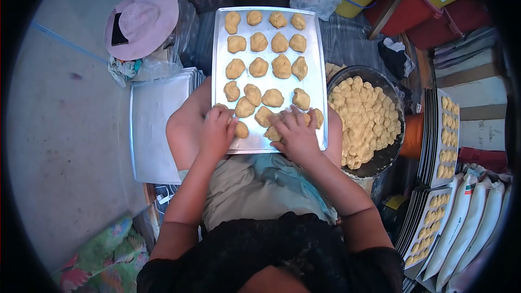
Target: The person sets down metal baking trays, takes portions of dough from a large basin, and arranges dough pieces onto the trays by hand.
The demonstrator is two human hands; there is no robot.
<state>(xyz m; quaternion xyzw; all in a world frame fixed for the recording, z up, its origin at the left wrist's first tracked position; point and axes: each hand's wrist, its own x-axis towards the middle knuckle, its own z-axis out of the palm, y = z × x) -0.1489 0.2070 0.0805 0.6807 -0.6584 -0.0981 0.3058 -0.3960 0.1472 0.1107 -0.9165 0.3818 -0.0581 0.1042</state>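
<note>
A metal baking tray (217,49) rests across the person's lap, with lumpy dough balls (258,67) set out in rough rows over its upper part. Near its lower left corner, my left hand (218,129) is closed, fingers curled around a dough ball that is partly hidden. Another dough ball (241,129) lies against those fingers. My right hand (296,134) lies at the lower right with its fingers spread over several dough balls, touching them and partly covering them. Two touching dough balls (248,101) sit between the hands, closer to the left one.
Right of the lap stands a dark basin (399,146) heaped with dough pieces. Stacked trays (157,130) lie on the left, below a pink hat (144,24). Trays with small dough pieces (434,220) and white sacks (461,228) line the right. Yellow buckets (355,0) stand behind.
</note>
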